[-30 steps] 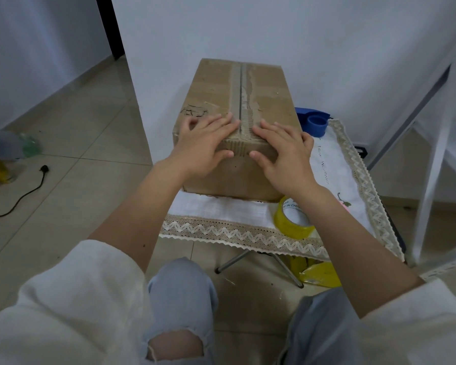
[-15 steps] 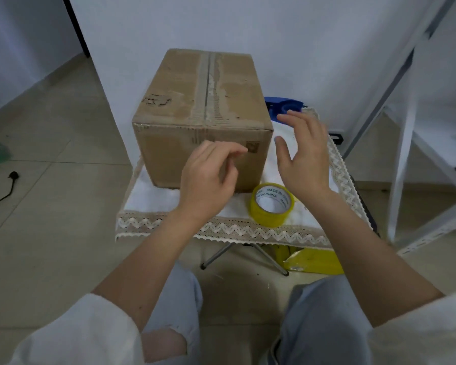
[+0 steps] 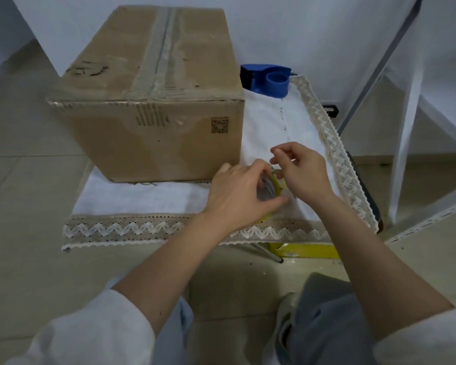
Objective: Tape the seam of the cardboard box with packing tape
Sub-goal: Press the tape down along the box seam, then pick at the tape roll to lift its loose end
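Head view, looking down: a closed cardboard box (image 3: 153,96) sits on the far left part of a small table covered by a lace-edged white cloth (image 3: 142,198). Its top seam (image 3: 163,48) runs away from the viewer, lengthwise. Near the table's front edge, just right of the box, the left hand (image 3: 237,196) is clamped around a yellow tape roll (image 3: 270,188). The right hand (image 3: 300,175) touches the roll's rim, thumb and forefinger pinched together, probably picking at the loose tape end. A blue dispenser (image 3: 267,79) lies at the far right corner. The seam lies up and left of both hands; the left hand is nearer.
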Action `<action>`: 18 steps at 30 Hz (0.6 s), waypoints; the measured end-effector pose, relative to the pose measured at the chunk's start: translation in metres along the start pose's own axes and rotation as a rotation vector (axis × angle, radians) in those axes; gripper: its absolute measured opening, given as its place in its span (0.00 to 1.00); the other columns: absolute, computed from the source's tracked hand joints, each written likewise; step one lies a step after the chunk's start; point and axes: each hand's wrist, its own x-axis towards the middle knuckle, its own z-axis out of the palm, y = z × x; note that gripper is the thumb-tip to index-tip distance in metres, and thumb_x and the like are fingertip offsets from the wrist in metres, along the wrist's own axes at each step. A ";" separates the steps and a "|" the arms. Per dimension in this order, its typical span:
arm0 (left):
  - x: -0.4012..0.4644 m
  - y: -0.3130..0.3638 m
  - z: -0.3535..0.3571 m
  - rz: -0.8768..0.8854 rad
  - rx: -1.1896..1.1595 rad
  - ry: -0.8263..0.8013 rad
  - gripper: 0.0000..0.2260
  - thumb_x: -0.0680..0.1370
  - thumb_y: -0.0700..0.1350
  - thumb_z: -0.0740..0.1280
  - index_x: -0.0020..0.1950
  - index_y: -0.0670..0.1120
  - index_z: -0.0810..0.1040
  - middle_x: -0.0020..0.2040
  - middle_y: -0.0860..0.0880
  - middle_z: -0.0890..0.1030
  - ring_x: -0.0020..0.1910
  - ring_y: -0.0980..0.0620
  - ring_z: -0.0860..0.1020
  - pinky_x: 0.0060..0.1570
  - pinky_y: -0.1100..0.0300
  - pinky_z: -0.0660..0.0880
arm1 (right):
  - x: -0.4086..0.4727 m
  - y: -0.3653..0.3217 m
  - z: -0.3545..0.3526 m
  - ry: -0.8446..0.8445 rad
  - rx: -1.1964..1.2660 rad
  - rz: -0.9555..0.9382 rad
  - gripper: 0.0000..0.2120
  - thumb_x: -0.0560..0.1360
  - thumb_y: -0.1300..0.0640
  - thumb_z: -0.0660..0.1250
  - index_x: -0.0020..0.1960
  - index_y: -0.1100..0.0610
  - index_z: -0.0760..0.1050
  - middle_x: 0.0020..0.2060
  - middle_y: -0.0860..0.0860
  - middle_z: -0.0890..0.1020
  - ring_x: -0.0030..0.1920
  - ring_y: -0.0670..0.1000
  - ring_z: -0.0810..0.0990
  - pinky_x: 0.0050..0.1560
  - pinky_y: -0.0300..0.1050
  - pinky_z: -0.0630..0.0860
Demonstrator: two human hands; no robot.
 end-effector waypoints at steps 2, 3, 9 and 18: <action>0.003 0.001 0.009 -0.023 0.090 -0.026 0.25 0.69 0.68 0.67 0.56 0.53 0.71 0.44 0.56 0.84 0.46 0.53 0.80 0.54 0.53 0.67 | 0.000 0.006 0.002 0.008 0.071 0.033 0.06 0.80 0.54 0.65 0.51 0.52 0.80 0.41 0.48 0.85 0.30 0.43 0.81 0.36 0.32 0.76; 0.002 0.001 0.012 -0.031 0.087 -0.012 0.26 0.68 0.68 0.68 0.57 0.54 0.70 0.44 0.57 0.83 0.45 0.54 0.80 0.55 0.54 0.66 | -0.001 0.010 0.003 0.016 0.111 0.057 0.06 0.80 0.55 0.65 0.51 0.53 0.81 0.41 0.48 0.85 0.30 0.42 0.80 0.35 0.32 0.75; 0.000 -0.004 0.011 0.002 0.025 -0.086 0.42 0.66 0.64 0.72 0.76 0.56 0.59 0.51 0.58 0.82 0.46 0.52 0.78 0.55 0.57 0.61 | -0.004 0.012 0.004 -0.005 0.199 0.054 0.06 0.79 0.57 0.65 0.48 0.52 0.81 0.36 0.44 0.83 0.34 0.41 0.81 0.40 0.34 0.77; -0.009 0.007 0.004 -0.076 -0.344 0.081 0.32 0.63 0.45 0.71 0.67 0.57 0.73 0.43 0.57 0.77 0.31 0.61 0.71 0.39 0.64 0.70 | -0.009 0.012 -0.010 -0.046 0.269 0.085 0.11 0.82 0.54 0.60 0.51 0.54 0.81 0.41 0.45 0.84 0.35 0.35 0.79 0.38 0.28 0.73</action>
